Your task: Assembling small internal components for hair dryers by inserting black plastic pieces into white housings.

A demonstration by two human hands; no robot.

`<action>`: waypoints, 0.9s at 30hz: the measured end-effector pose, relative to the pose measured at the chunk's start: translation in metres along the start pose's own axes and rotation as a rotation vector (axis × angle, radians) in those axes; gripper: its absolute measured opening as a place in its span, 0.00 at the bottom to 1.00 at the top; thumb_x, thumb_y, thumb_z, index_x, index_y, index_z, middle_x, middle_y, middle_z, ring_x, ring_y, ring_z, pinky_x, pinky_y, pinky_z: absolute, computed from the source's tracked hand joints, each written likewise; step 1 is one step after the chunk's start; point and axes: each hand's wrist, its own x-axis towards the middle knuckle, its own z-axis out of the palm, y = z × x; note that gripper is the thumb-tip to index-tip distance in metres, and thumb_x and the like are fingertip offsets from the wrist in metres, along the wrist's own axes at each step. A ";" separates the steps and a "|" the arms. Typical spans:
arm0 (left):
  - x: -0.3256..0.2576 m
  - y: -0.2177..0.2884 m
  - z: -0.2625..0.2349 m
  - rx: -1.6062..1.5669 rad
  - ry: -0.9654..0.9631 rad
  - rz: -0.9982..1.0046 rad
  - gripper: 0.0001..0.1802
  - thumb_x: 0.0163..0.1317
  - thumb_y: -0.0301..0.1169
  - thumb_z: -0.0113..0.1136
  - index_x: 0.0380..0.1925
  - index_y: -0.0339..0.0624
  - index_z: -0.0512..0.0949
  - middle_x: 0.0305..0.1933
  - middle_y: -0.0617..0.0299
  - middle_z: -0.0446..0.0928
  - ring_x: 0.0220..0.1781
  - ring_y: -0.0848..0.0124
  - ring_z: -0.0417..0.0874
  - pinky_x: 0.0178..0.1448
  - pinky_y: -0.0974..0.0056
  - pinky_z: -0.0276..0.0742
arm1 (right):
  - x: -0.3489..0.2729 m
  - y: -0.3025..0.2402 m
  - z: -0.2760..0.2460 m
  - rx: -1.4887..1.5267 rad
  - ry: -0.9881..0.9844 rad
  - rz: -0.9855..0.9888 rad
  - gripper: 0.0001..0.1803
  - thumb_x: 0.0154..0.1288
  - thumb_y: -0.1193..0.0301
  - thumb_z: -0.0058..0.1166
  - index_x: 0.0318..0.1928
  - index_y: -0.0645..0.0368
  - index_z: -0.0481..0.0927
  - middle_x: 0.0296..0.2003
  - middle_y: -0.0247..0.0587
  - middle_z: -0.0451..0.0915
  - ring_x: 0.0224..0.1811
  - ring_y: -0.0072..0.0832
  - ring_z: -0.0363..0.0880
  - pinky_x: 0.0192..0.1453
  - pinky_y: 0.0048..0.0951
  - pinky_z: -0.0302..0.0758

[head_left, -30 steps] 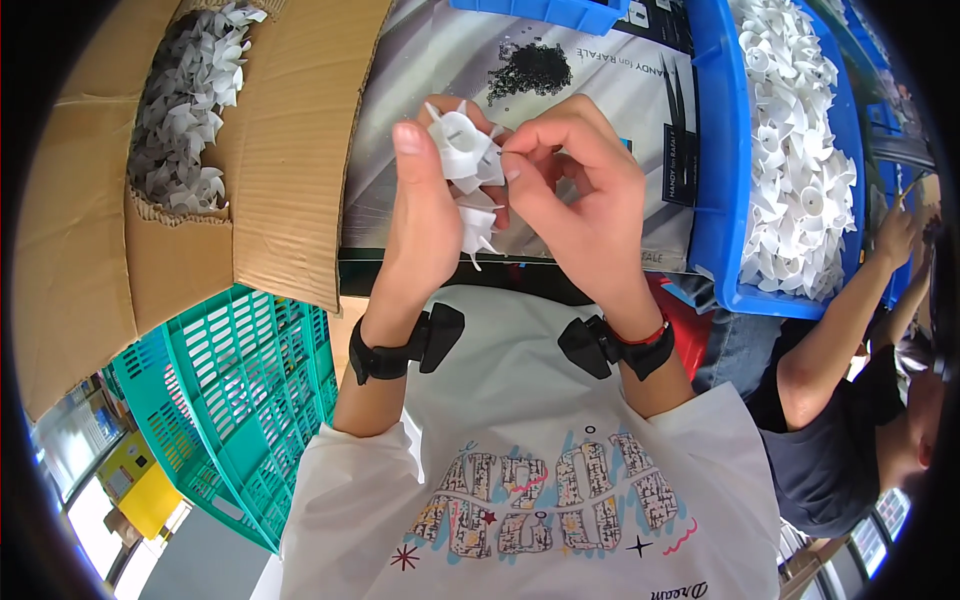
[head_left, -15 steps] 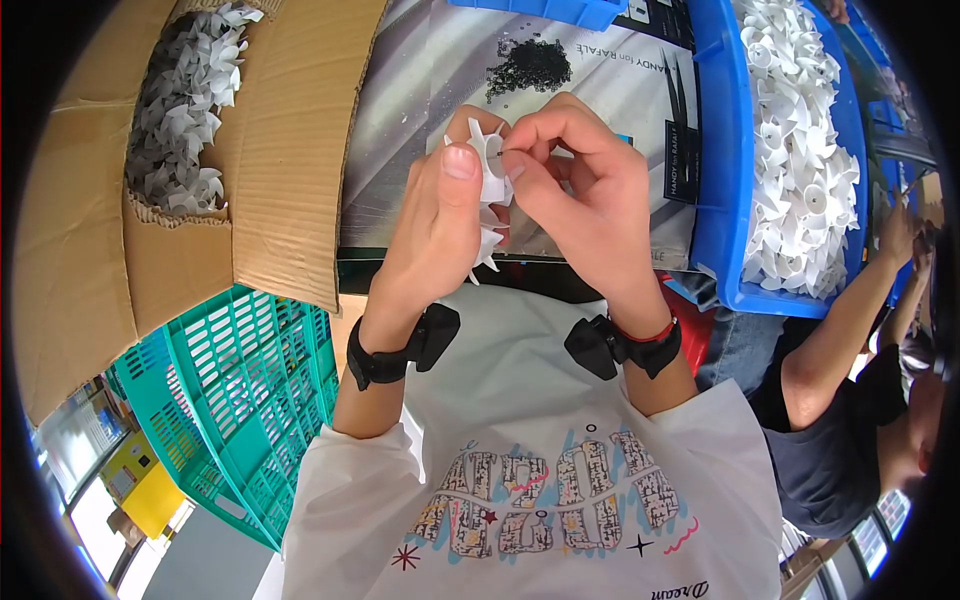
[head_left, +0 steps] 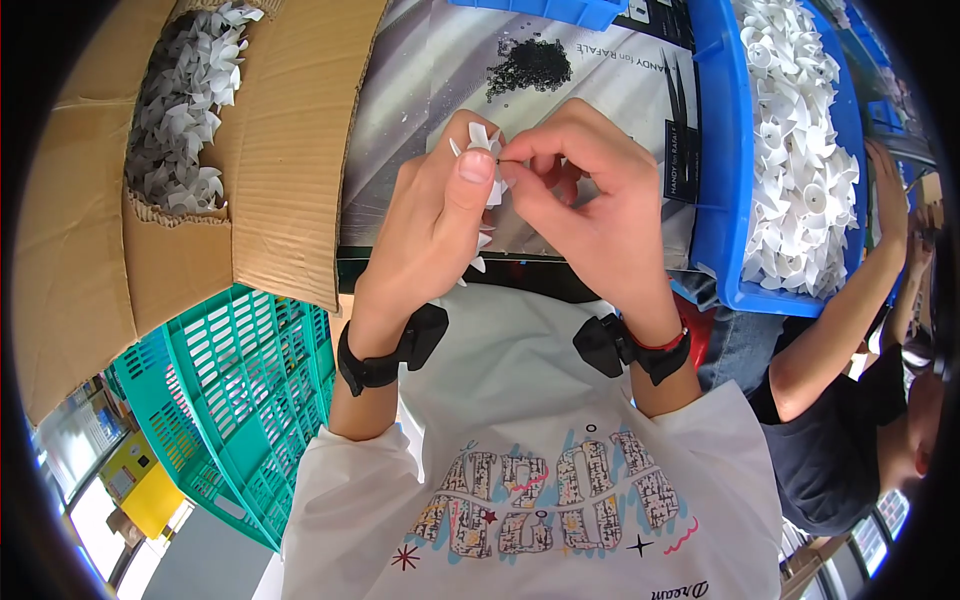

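Observation:
My left hand [head_left: 425, 215] is closed around white plastic fan blades [head_left: 484, 137], its thumb across them. One blade wheel shows above the thumb, and pointed blade tips stick out below the fingers. At the hub side of the upper wheel, my right hand [head_left: 590, 195] pinches a tiny dark piece between thumb and forefinger. It looks like one of the small black rings [head_left: 530, 66] heaped on the printed board beyond my hands. The fingertips hide most of it.
An open cardboard box [head_left: 285, 130] at the left holds many white fan blades. A blue bin [head_left: 722, 200] full of them stands at the right, beside a co-worker's arm [head_left: 835, 310]. Below the box is a green plastic crate [head_left: 240, 390]. Another blue bin [head_left: 560, 10] edges in at the top.
My left hand has turned the fan blades, so the hub no longer faces up openly. My right hand has drawn slightly right, still pinching. The co-worker's arm has moved upward.

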 end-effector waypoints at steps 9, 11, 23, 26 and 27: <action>-0.005 0.000 -0.007 0.024 -0.040 -0.077 0.33 0.75 0.58 0.33 0.40 0.36 0.70 0.29 0.53 0.77 0.24 0.69 0.74 0.27 0.66 0.72 | 0.013 0.011 -0.013 0.160 -0.184 0.080 0.07 0.57 0.84 0.60 0.36 0.62 0.85 0.31 0.33 0.78 0.27 0.16 0.73 0.30 0.20 0.67; -0.003 0.001 -0.008 -0.070 -0.013 -0.128 0.33 0.74 0.59 0.34 0.42 0.37 0.70 0.31 0.53 0.78 0.23 0.70 0.74 0.26 0.67 0.71 | 0.017 0.020 -0.019 0.381 -0.108 0.038 0.08 0.60 0.80 0.59 0.40 0.60 0.84 0.33 0.34 0.78 0.28 0.17 0.73 0.31 0.21 0.67; 0.002 -0.011 -0.014 -0.672 0.120 -0.135 0.26 0.67 0.45 0.42 0.58 0.40 0.68 0.50 0.53 0.78 0.18 0.70 0.75 0.25 0.67 0.70 | 0.032 0.040 -0.004 -0.433 -0.054 0.052 0.05 0.60 0.77 0.59 0.37 0.63 0.81 0.28 0.38 0.81 0.28 0.27 0.79 0.36 0.26 0.75; 0.003 -0.011 -0.012 -0.678 0.119 -0.131 0.25 0.69 0.43 0.41 0.58 0.39 0.67 0.52 0.54 0.77 0.18 0.70 0.76 0.25 0.67 0.70 | 0.039 0.045 0.001 -0.594 -0.042 -0.038 0.05 0.56 0.78 0.59 0.35 0.64 0.79 0.27 0.46 0.80 0.28 0.38 0.81 0.34 0.34 0.76; 0.002 -0.014 -0.012 -0.664 0.117 -0.118 0.24 0.71 0.44 0.40 0.58 0.40 0.67 0.52 0.56 0.76 0.18 0.70 0.76 0.25 0.67 0.70 | 0.041 0.044 0.003 -0.684 -0.060 -0.056 0.05 0.55 0.78 0.59 0.33 0.64 0.79 0.28 0.46 0.80 0.29 0.42 0.81 0.35 0.36 0.76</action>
